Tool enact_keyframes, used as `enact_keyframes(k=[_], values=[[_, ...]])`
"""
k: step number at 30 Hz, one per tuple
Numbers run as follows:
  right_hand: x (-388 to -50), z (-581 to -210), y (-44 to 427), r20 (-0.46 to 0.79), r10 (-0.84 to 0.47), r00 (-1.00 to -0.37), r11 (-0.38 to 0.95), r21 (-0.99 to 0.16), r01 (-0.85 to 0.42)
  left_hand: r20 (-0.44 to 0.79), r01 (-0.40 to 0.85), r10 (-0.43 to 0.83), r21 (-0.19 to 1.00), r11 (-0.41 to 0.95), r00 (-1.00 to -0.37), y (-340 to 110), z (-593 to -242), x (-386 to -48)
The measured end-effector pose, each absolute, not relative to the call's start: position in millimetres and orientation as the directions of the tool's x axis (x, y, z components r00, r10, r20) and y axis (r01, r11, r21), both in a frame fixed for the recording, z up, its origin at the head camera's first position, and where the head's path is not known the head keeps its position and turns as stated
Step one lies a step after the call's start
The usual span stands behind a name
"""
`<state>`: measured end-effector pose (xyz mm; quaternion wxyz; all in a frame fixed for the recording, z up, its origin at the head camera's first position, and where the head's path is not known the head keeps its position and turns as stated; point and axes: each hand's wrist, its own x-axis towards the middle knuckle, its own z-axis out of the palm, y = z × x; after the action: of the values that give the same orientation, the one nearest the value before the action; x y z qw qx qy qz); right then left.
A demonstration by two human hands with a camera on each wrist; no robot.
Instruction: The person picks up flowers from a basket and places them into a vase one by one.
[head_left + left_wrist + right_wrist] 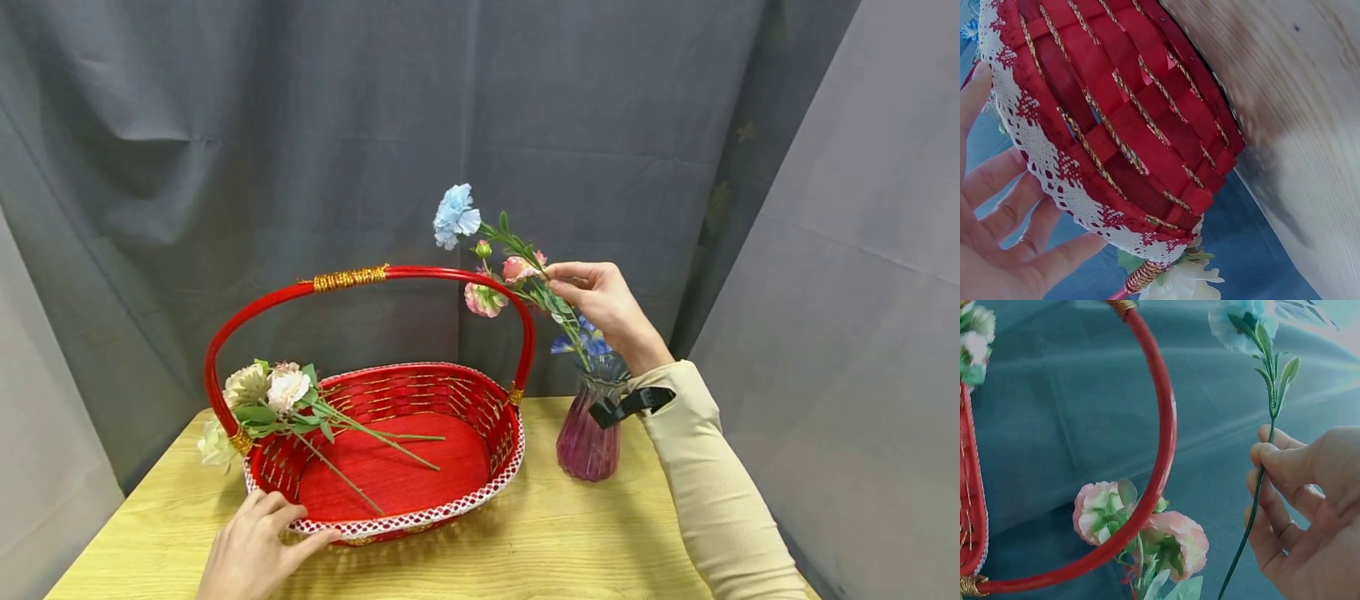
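Note:
A red woven basket (420, 454) with white lace trim and a tall arched handle (427, 272) stands on the table. My left hand (251, 542) grips its front left rim, fingers over the lace (1054, 156) and thumb on the outer side. Between thumb and fingertips, my right hand (600, 304) pinches the green stem of a light blue carnation (456, 217), held above a pink ribbed glass vase (588, 433). I cannot tell whether the stem's lower end is inside the vase. Pink flowers (1175, 544) and blue flowers (592, 340) rise from the vase.
Several cream and pale pink flowers (288, 388) lie across the basket's left side, stems pointing inward. The wooden table (540, 533) backs onto a grey curtain (360, 167). Part of the basket handle stands in front of the pink flowers.

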<state>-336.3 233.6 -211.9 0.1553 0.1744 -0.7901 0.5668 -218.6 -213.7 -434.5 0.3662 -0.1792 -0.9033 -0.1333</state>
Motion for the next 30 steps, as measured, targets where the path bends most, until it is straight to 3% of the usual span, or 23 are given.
enact_keyframes(k=[11, 19, 30], values=[[-344, -223, 245, 0.438, -0.048, -0.898, 0.326, -0.842, -0.429, 0.693, 0.410, 0.228, 0.106, 0.906, -0.683, -215, -433, -219], [-331, -211, 233, 0.501, -0.125, -0.857, 0.394, -0.767, -0.506, 0.716, 0.420, 0.228, 0.100, 0.902, -0.660, -217, -433, -221], [-334, -215, 238, 0.462, -0.131, -0.877, 0.381, -0.793, -0.475, 0.734, 0.431, 0.240, 0.078, 0.899, -0.635, -211, -435, -224]])
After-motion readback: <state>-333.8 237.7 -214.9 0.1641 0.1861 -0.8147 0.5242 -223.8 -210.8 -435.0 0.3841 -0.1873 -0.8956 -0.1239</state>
